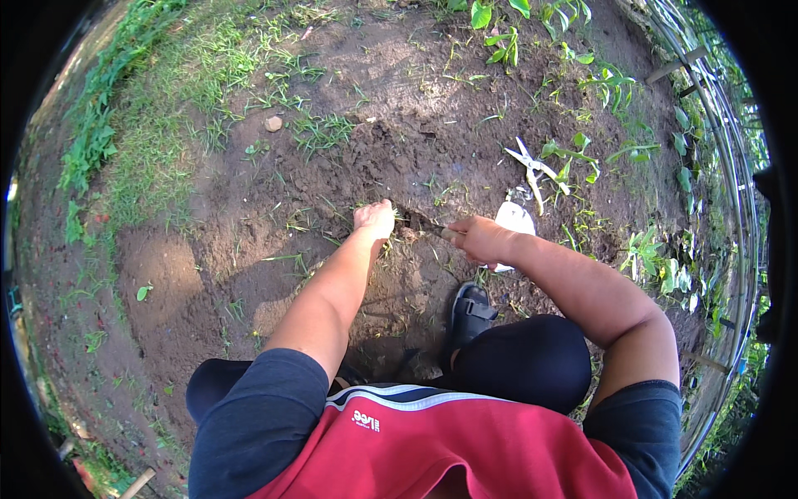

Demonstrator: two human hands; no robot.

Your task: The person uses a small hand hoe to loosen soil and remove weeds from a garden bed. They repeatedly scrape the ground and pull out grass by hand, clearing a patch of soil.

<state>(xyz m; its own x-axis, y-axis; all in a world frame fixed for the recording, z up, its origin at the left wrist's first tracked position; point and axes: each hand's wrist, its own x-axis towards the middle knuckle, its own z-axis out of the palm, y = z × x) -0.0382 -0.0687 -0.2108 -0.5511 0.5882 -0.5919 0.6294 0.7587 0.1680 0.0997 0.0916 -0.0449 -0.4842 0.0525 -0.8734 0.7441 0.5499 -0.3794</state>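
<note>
Grips a slim dark tool [430, 225] in the right hand [482, 239], closed firmly round the handle, and points the tip leftward at the soil [224, 187]. Curls the left hand [374, 218] low, just beside the tip; cannot tell if holding anything. Beyond the right hand, spread-open shears [531, 172] near a partly hidden white object [516, 219].

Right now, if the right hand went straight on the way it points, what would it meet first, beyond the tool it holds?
Probably the left hand, just past the tool, though depth is unclear and the tool might catch the soil first.
</note>
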